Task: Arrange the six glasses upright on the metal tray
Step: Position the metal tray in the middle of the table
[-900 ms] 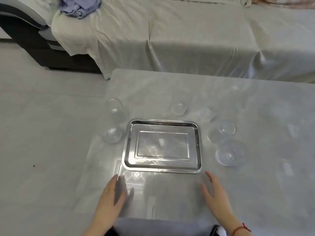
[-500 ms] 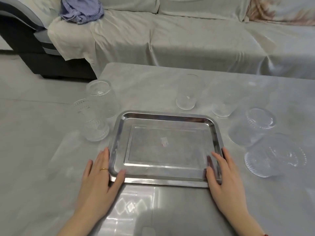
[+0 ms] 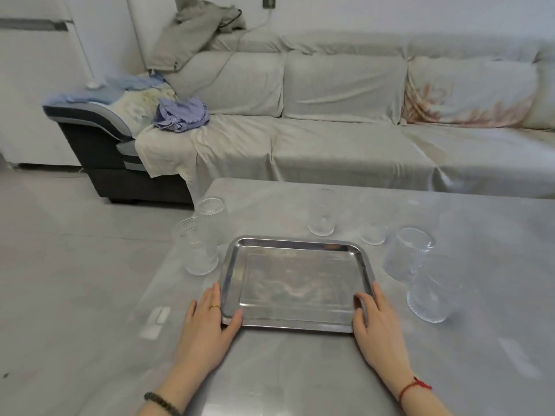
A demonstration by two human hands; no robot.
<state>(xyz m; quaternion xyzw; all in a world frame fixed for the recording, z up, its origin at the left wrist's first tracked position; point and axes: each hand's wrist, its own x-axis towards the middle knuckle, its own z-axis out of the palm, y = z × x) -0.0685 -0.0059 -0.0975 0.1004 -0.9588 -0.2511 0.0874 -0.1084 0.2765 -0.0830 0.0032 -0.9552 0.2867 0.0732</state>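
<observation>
An empty metal tray (image 3: pixel 295 244) lies on the grey table. My left hand (image 3: pixel 207 322) grips its near left corner, thumb over the rim. My right hand (image 3: pixel 377 322) grips the near right corner the same way. Six clear glasses stand around the tray, off it. Two are at its left, one far (image 3: pixel 211 214) and one near (image 3: pixel 198 250). A tall glass (image 3: pixel 322 217) and a short one (image 3: pixel 372 234) stand behind it. Two ribbed glasses at the right, one far (image 3: pixel 407 255) and one near (image 3: pixel 431 292), seem to stand mouth-down.
The table (image 3: pixel 300 370) has its left edge close beside the two left glasses. A long sofa (image 3: pixel 345 139) under a pale cover runs behind the table, with a blue cloth (image 3: pixel 181 114) on it. Grey floor lies to the left.
Both hands moved forward from the bare table onto the tray's near corners and took hold. The view has lifted, showing more of the sofa. The glasses have not moved.
</observation>
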